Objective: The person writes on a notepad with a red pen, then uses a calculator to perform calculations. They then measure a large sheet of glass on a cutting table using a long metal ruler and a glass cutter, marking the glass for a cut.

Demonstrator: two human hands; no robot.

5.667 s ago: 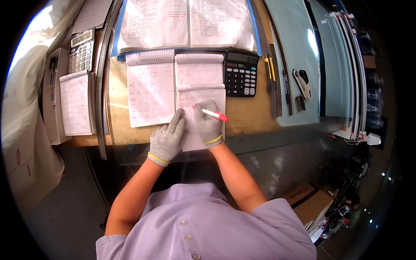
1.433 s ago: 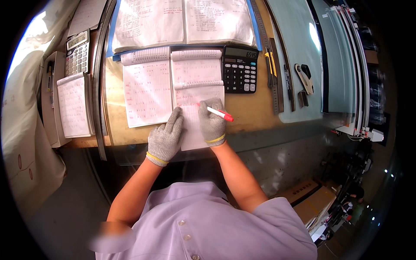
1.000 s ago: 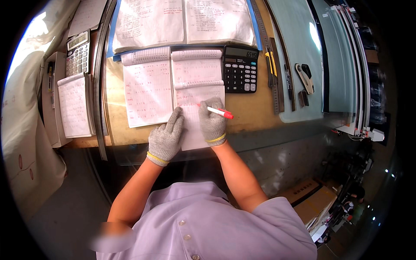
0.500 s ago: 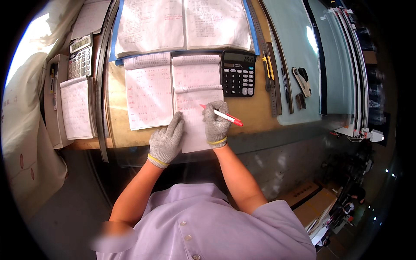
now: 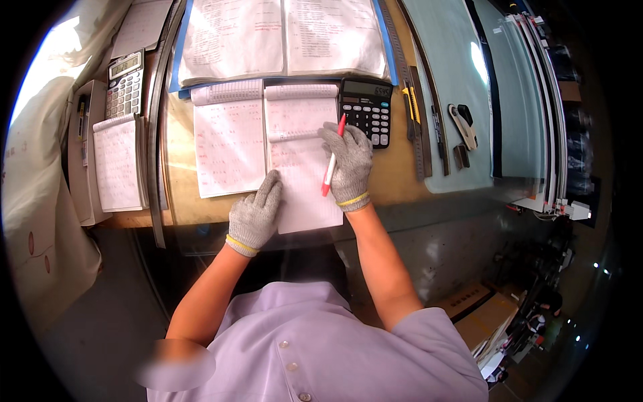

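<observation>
My left hand (image 5: 254,216), in a grey knit glove with a yellow cuff, lies with its fingers stretched out at the lower left edge of a notepad (image 5: 305,191). This pad has red handwriting and its upper sheets folded back. Between the fingers of my right hand (image 5: 352,162), gloved alike, is a red-and-white pen (image 5: 330,173), held upright across the pad's right edge. The right fingertips are at the lower left of a black calculator (image 5: 380,126), hiding some of its keys. Beside the pad on the left lies another written notepad (image 5: 229,151).
A large open binder (image 5: 231,40) fills the far side of the desk. To the right are a yellow-black utility knife (image 5: 414,107), a metal ruler (image 5: 416,157) and a stapler (image 5: 463,126). A silver calculator (image 5: 125,90) and another notepad (image 5: 119,164) sit at left.
My right hand has moved up and right from the notepad's page to the black calculator. The pen has swung from slanting to nearly upright. My left hand stays on the pad.
</observation>
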